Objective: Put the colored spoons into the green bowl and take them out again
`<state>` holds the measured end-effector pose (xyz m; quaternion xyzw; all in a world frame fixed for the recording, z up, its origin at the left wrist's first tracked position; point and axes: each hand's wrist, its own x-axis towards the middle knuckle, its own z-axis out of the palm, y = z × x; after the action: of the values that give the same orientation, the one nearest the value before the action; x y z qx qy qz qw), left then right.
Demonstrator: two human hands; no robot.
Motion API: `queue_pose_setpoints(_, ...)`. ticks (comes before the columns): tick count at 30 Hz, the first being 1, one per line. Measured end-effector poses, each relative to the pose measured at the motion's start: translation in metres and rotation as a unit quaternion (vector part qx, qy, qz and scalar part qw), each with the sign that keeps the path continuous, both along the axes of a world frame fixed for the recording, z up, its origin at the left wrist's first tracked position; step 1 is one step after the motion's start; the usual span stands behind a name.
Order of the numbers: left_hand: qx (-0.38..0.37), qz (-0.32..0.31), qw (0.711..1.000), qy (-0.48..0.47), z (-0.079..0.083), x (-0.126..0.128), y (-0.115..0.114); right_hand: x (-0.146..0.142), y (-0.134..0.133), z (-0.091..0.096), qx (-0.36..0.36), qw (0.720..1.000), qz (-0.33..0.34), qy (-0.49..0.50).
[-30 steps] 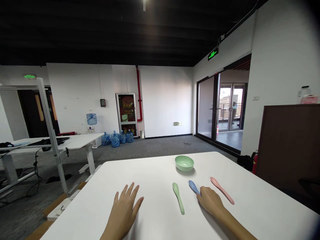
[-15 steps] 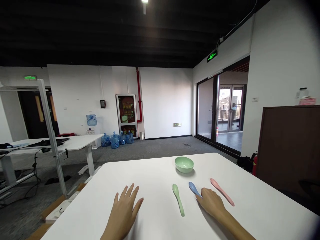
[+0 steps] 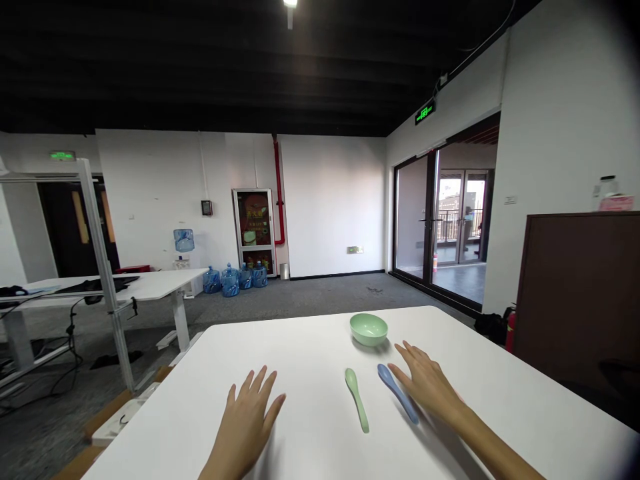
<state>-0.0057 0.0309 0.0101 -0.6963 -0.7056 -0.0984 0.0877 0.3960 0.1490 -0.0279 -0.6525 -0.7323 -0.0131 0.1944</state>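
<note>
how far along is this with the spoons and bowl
Nothing looks done yet: the green bowl looks empty. In hand: nothing; the right hand is open beside the blue spoon, over a pink spoon it mostly hides, and the left hand is open too. Left: the green spoon and blue spoon lie outside the bowl.

The bowl (image 3: 369, 328) is a plain pale mint green, the green spoon (image 3: 356, 399) a matching soft green and the blue spoon (image 3: 397, 393) a muted periwinkle, none with any pattern, all set on a solid white desk (image 3: 300, 353). Beyond it, the carpet (image 3: 300, 297) is a mottled charcoal grey, the water bottles (image 3: 230, 282) tinted blue, the pipe (image 3: 276, 193) and fire extinguisher (image 3: 510, 331) bright red, the exit sign (image 3: 425, 111) glowing green, the cabinet (image 3: 575, 293) dark brown and the ceiling (image 3: 200, 67) black.
</note>
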Motion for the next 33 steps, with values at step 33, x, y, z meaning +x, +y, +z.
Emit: queue_pose_setpoints(33, -0.007, 0.004, 1.0, 0.001, 0.001, -0.002, -0.001, 0.045, 0.015, -0.01, 0.01, 0.998, -0.054, -0.039)
